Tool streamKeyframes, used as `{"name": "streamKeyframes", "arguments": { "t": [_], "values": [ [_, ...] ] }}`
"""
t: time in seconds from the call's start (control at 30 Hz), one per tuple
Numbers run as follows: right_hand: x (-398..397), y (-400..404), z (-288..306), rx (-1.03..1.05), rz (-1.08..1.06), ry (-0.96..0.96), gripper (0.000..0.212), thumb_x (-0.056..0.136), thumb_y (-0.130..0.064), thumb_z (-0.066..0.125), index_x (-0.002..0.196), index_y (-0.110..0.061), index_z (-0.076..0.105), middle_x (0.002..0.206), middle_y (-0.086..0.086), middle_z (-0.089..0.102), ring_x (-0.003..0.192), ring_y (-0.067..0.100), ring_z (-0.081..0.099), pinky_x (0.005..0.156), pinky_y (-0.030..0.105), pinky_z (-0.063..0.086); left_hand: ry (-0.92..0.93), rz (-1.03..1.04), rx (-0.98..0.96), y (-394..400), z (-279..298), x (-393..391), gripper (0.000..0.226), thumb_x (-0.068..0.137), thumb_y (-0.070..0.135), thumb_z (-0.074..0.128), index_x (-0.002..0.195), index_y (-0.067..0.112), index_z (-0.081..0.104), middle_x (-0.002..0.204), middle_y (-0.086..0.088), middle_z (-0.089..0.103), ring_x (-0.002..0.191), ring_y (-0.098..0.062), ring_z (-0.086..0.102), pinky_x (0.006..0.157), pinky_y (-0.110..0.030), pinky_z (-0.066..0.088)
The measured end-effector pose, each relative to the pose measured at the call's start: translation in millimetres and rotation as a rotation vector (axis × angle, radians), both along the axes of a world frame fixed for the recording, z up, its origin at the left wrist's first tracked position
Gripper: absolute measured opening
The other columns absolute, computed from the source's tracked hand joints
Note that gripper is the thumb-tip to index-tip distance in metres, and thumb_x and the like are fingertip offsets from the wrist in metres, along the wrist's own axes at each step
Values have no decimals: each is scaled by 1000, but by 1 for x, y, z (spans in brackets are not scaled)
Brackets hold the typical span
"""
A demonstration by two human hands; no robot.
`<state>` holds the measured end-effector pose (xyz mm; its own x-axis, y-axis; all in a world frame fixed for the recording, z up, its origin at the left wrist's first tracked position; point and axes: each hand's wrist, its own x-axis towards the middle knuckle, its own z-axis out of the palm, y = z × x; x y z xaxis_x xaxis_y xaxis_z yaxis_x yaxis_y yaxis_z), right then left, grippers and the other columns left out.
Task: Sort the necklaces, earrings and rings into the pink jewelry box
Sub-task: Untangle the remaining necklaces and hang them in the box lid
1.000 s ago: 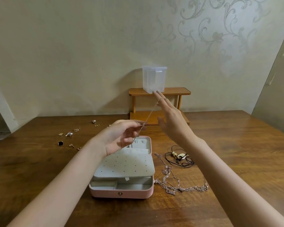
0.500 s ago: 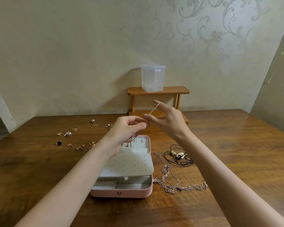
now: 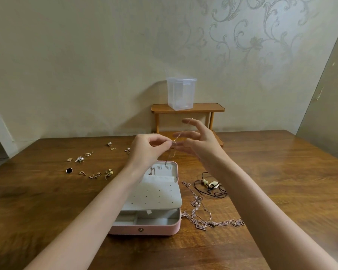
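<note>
The pink jewelry box (image 3: pixel 144 228) lies open on the wooden table, its white perforated earring panel (image 3: pixel 154 194) raised over the lower tray. Above the box's far end my left hand (image 3: pixel 146 151) pinches a thin gold chain necklace (image 3: pixel 177 136). The chain runs up over the spread fingers of my right hand (image 3: pixel 199 143), which are straight and draped by it. Loose chain necklaces (image 3: pixel 201 215) lie tangled right of the box, with a black cord necklace (image 3: pixel 211 186) beyond them. Earrings and rings (image 3: pixel 94 164) are scattered on the table to the left.
A small wooden two-tier shelf (image 3: pixel 187 109) stands against the wall behind my hands, with a clear plastic container (image 3: pixel 181 93) on top. The table (image 3: pixel 281 172) stretches to the right edge near a door.
My right hand has dropped lower and spread its fingers, with the chain slackening across them. My left hand keeps pinching the chain's lower end above the box.
</note>
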<state>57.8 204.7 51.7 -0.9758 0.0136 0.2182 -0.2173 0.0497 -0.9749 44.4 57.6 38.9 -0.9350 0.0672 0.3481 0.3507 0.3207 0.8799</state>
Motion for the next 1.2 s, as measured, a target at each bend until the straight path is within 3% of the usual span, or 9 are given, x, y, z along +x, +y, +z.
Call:
{"name": "streamKeyframes", "arguments": {
  "t": [0.13,0.3,0.47,0.53,0.7,0.83,0.97,1.07,1.2],
  "values": [
    [1,-2,-1,-26,23,-14,72,77,5,67,136,-23,37,109,15,63,96,25,66,84,35,55,-110,-17,97,1,4,4,11,84,13,66,78,20,72,80,-1,71,73,-8,66,60,-22,56],
    [-1,-2,-2,-3,19,-34,74,76,2,69,138,-22,36,106,13,63,99,22,64,82,29,54,-44,39,-18,0,5,3,12,82,13,68,74,22,69,77,-1,70,79,-17,68,67,-35,59],
    [-3,-1,-7,58,-15,-20,73,76,1,70,138,-19,36,100,10,64,97,21,63,90,33,51,131,64,-229,2,3,2,7,79,16,71,74,21,71,68,9,66,67,-7,61,63,-25,55],
    [-4,-2,-9,86,-23,-7,73,76,0,71,137,-19,36,98,8,64,95,19,64,85,29,51,174,82,-248,3,1,2,3,79,17,72,81,18,72,69,8,66,64,-6,60,62,-20,52],
    [-5,-5,-9,213,-68,66,72,73,0,73,134,-16,38,90,4,61,80,14,63,72,20,52,168,85,-266,6,-1,3,20,80,16,71,98,18,65,76,2,69,67,-6,61,65,-21,52],
    [-4,-3,-6,282,-37,97,72,73,0,73,134,-16,37,97,8,60,80,17,64,78,28,55,-60,-11,-108,4,2,2,22,81,12,68,100,18,58,83,1,70,77,-14,64,73,-27,52],
    [-2,1,1,225,65,29,69,73,-1,73,132,-17,40,101,8,60,80,13,62,78,24,53,-276,-77,79,2,2,2,21,81,11,65,98,18,57,92,-6,68,82,-21,63,82,-41,52],
    [-2,2,4,147,114,-23,66,74,1,71,131,-18,42,106,9,59,92,18,62,88,31,50,-331,-111,188,4,3,3,17,84,6,60,100,9,56,88,-5,63,76,-17,55,80,-35,51],
    [-4,2,6,84,186,-84,60,75,4,69,125,-20,46,110,15,56,107,29,58,97,40,48,-382,-167,266,5,6,5,9,87,5,56,95,8,54,73,-1,53,63,-9,48,62,-18,47]
  ]
}}
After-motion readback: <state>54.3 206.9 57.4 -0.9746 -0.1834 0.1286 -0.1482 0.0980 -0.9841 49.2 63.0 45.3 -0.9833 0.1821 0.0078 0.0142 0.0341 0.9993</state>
